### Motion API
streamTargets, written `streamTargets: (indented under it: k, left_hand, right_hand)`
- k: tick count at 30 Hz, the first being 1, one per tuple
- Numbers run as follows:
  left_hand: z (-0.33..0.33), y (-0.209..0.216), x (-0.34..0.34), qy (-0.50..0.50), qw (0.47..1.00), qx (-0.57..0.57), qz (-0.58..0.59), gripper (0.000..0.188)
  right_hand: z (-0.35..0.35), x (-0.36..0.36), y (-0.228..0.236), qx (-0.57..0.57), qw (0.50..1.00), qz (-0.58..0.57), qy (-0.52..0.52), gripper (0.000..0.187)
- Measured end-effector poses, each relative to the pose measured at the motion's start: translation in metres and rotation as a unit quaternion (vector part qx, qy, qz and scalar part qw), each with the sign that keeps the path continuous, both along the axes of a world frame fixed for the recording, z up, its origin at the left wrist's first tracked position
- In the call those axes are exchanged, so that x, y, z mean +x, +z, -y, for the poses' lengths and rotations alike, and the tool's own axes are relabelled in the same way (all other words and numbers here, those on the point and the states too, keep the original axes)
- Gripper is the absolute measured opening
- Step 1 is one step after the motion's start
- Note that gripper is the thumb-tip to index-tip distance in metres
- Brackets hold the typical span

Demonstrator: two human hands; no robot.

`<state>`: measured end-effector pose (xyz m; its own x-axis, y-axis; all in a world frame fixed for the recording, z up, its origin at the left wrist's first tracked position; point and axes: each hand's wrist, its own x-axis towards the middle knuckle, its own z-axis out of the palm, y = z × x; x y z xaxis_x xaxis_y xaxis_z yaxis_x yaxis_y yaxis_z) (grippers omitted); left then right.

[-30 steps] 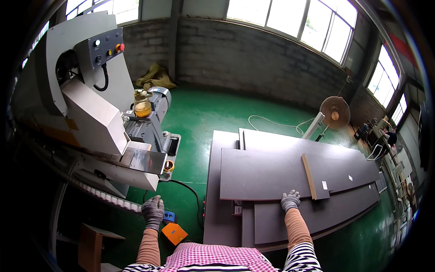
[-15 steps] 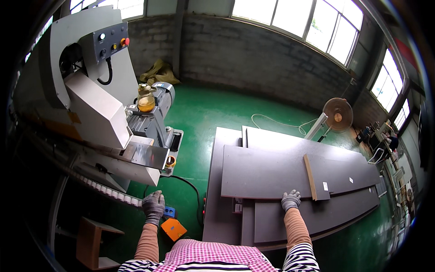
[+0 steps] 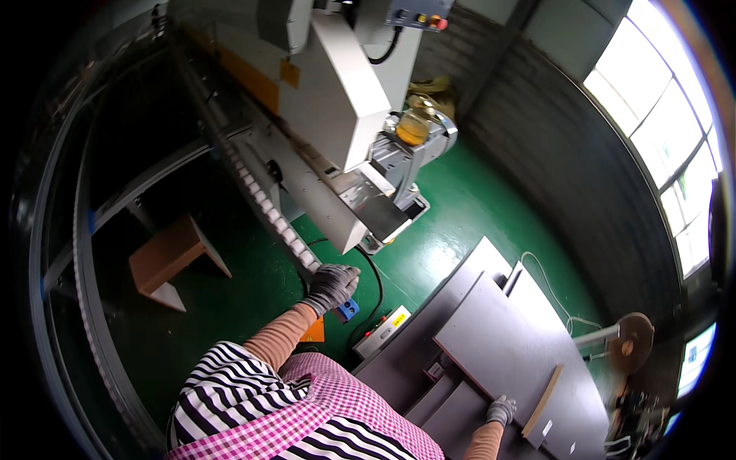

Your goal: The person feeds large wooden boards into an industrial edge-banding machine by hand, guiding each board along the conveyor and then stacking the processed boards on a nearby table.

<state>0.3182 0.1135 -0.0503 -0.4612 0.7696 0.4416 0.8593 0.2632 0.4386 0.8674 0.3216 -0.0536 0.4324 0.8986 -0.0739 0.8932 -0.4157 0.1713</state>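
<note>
My left hand (image 3: 334, 286), in a grey glove, is closed at the near end of the white roller rail (image 3: 290, 241). Whatever its curled fingers may hold is hidden. My right hand (image 3: 502, 411), also gloved, lies with its fingers stretched over the edge of a dark grey board (image 3: 506, 337). That board rests on a stack of similar panels (image 3: 410, 360). Just beyond my right fingers, a narrow board strip with a light brown edge (image 3: 543, 401) lies on top.
A large white-and-grey machine (image 3: 349, 92) with a motor and oil jar (image 3: 412, 132) stands ahead of the rail. Below it are a black cable (image 3: 378, 280), a blue socket block (image 3: 347, 310) and a control box (image 3: 385, 330). A brown panel piece (image 3: 172, 261) lies left; a fan (image 3: 630, 343) stands right.
My view has swung left, so the machine and the board stack appear turned and shifted. My left hand stays by the rail's end, and my right hand stays on the board's edge.
</note>
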Motion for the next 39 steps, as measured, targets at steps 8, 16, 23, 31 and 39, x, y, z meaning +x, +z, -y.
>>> streamTargets:
  k: [8,16,23,31,39]
  left_hand:
    - [0.006,-0.006,0.001,0.010,1.000,-0.014,0.014,0.022]
    - [0.006,0.002,0.002,0.004,1.000,-0.004,0.015,0.021]
    - [0.006,-0.003,0.000,-0.004,1.000,0.026,0.015,0.019]
    - [0.007,0.003,0.001,-0.002,1.000,-0.009,0.009,0.020]
    - [0.008,-0.002,0.001,0.006,1.000,-0.013,0.004,0.020]
  right_hand:
    - [0.000,0.001,-0.003,0.004,1.000,0.006,0.029,0.057]
    - [-0.008,0.014,-0.016,0.003,1.000,0.003,0.025,0.055]
    - [0.000,0.000,-0.004,0.000,0.999,0.015,0.038,0.052]
    - [-0.005,0.005,-0.010,0.016,1.000,0.012,0.008,0.051]
    - [-0.006,0.002,-0.011,0.016,1.000,0.005,0.003,0.049]
